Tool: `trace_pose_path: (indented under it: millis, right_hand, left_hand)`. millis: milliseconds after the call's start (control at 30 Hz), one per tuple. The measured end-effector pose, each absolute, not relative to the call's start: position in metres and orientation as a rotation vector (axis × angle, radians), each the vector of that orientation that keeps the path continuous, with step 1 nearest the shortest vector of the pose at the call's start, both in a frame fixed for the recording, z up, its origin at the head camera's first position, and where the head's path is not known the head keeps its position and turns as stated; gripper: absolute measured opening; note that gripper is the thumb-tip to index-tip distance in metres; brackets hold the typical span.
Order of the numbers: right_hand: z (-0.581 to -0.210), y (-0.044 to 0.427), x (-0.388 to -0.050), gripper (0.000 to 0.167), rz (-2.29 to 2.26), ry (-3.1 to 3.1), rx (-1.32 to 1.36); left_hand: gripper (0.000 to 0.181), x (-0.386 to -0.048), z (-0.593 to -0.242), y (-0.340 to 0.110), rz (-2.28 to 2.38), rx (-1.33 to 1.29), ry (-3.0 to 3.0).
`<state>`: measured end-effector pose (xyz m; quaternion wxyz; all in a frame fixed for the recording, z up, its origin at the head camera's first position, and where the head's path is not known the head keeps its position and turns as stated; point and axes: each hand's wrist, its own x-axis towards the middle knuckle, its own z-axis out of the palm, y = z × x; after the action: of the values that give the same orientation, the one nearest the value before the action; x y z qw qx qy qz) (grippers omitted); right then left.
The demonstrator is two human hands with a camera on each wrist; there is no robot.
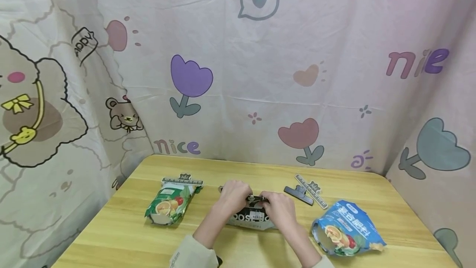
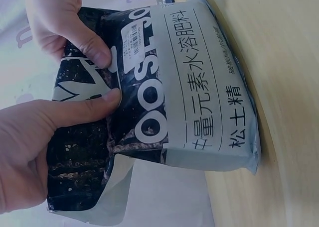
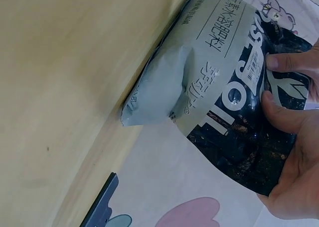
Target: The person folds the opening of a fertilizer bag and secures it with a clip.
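Observation:
A black and grey fertilizer bag (image 1: 248,217) stands on the table between my hands, its printed front toward me. My left hand (image 1: 233,197) grips the left part of its black upper end. At the right part, my right hand (image 1: 280,210) grips the same end. In the left wrist view both thumbs press on the front of the bag (image 2: 184,82), and a crease crosses the black part. The right wrist view shows the bag (image 3: 214,53) bulging, its lower end on the table. Most of the other fingers are hidden behind it.
To the left lies a green bag (image 1: 169,206) with a ruler-marked bear clip (image 1: 182,181) across its top. A blue bag (image 1: 347,228) lies at the right. Behind it are a ruler-marked strip (image 1: 316,195) and a dark clip piece (image 1: 298,195). A printed curtain (image 1: 238,135) hangs behind the table.

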<state>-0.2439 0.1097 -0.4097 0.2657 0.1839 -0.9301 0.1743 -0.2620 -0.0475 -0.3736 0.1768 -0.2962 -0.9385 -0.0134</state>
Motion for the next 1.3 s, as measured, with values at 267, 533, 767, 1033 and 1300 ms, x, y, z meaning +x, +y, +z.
trace_pose_path:
  millis: [267, 533, 767, 1033, 1300]
  right_hand:
    - [-0.4102, 0.1090, -0.2440, 0.013, 0.465, -2.479, 0.494]
    - [-0.4099, 0.1091, -0.2449, 0.012, 0.474, -2.471, 0.485]
    - [-0.4114, 0.1079, -0.2447, 0.011, 0.490, -2.491, 0.483]
    - [-0.4126, 0.1070, -0.2458, 0.011, 0.484, -2.487, 0.472]
    - [-0.4145, 0.1072, -0.2462, 0.011, 0.493, -2.512, 0.471]
  left_hand:
    - [0.023, -0.2625, -0.3755, -0.0475, -0.061, -0.833, -2.657]
    - [0.020, -0.2653, -0.3775, -0.0458, -0.087, -0.825, -2.659]
    - [0.029, -0.2648, -0.3794, -0.0469, -0.085, -0.825, -2.642]
    - [0.028, -0.2647, -0.3789, -0.0469, -0.091, -0.828, -2.613]
    - [0.024, -0.2642, -0.3805, -0.0467, -0.112, -0.836, -2.621]
